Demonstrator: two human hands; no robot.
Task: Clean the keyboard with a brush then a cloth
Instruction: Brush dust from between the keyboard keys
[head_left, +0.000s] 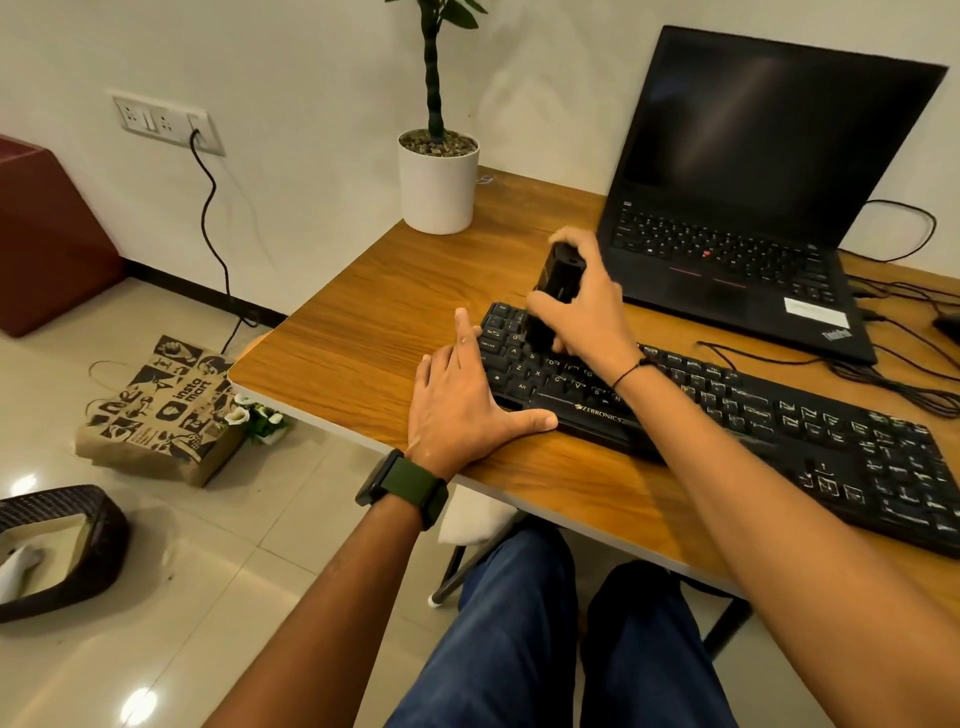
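Note:
A black keyboard (753, 415) lies slantwise on the wooden table (374, 332), its left end near the middle of the view. My right hand (587, 306) grips a black brush (553, 291) held upright, its lower end down on the keys at the keyboard's upper left corner. My left hand (462, 400) rests flat on the table against the keyboard's left end, fingers spread, thumb along the front edge. A green-strapped watch sits on that wrist. No cloth is in view.
An open black laptop (753, 208) stands behind the keyboard, with cables (893, 364) trailing at the right. A potted plant (439, 182) occupies the table's far corner. On the floor at left lie a paper bag (161, 410) and a dark basket (57, 545).

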